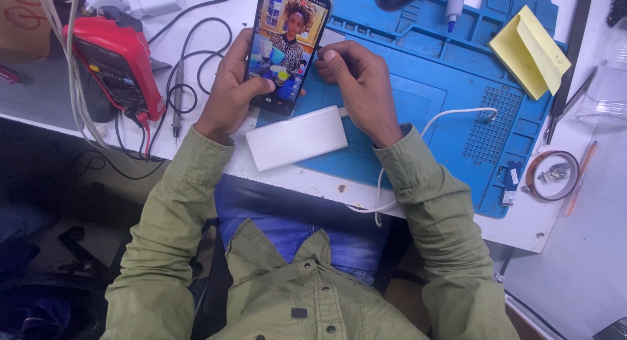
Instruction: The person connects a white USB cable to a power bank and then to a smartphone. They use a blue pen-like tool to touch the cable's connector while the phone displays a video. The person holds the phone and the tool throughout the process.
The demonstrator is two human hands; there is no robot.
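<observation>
My left hand [228, 92] grips a smartphone [287, 46] with a lit screen showing a picture, thumb resting on its lower part. My right hand [356, 85] is closed at the phone's right edge, its fingertips pinching something small that I cannot make out. Just below both hands a white power bank [297, 146] lies on the blue work mat [444, 85], with a white cable [418, 137] running from it to the right and over the table edge.
A red multimeter [117, 62] with black probe leads [189, 72] sits at the left. Yellow sticky notes [530, 49], a tape roll [552, 175], tweezers [568, 101] and a clear glass jar [607, 85] are at the right. The table edge runs just below the power bank.
</observation>
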